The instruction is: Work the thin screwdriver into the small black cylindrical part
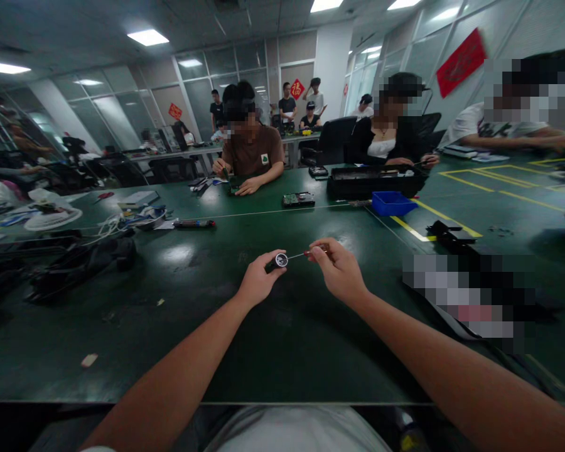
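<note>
My left hand (pixel 258 276) is closed around a small dark cylindrical part (pixel 280 260) with a pale ring at its round end, which faces right. I cannot make out its exact kind. In my right hand (pixel 339 270) is a screwdriver (pixel 306 253) with a thin metal shaft and a reddish handle. The fingers grip the handle, and the shaft points left. Its tip is at or very near the ringed end of the part; contact is too small to tell. Both hands are above the middle of the green table (pixel 245 351).
Ahead lie a hard drive (pixel 298 199), a blue tray (pixel 393 204) and a long black housing (pixel 377 182). Cables (pixel 122 220) and black parts (pixel 82 263) cover the left side. More black parts (pixel 452 235) lie right. Co-workers sit across the table.
</note>
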Tool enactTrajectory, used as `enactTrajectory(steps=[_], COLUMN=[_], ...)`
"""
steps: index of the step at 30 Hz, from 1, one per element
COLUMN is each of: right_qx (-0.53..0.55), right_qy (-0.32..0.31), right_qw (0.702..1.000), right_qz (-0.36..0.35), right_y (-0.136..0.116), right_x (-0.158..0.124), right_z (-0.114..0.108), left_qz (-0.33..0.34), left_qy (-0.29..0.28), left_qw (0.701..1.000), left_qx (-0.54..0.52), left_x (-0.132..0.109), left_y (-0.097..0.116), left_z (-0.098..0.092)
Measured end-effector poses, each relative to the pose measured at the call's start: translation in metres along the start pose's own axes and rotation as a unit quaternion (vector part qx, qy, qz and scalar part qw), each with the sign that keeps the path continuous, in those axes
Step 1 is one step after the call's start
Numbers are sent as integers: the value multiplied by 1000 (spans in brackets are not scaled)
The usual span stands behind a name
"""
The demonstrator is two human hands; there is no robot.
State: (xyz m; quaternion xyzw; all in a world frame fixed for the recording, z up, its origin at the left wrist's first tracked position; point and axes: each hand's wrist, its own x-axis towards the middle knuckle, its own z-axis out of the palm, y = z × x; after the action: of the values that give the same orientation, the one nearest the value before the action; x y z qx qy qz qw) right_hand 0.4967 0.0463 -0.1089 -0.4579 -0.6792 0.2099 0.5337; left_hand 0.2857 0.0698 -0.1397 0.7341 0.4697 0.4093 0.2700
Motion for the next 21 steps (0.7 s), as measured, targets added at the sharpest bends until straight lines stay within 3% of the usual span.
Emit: enactTrajectory(steps=[5,13,21], right_qx=[-97,-47,-48], right_qy=[15,-49,-41], right_qw=[995,998,998], right_qz=[17,-11,16], right_y=[-7,-6,-5], right_x=[2,-1,0], right_z=[-4,-3,-3], left_qz=[30,37,34], left_qy=[-4,-8,-25], left_qw=[998,997,995], left_qx=[47,75,92], left_x=[-1,-2,-2], left_y=[-2,1,2], left_z=[-2,-3,-3])
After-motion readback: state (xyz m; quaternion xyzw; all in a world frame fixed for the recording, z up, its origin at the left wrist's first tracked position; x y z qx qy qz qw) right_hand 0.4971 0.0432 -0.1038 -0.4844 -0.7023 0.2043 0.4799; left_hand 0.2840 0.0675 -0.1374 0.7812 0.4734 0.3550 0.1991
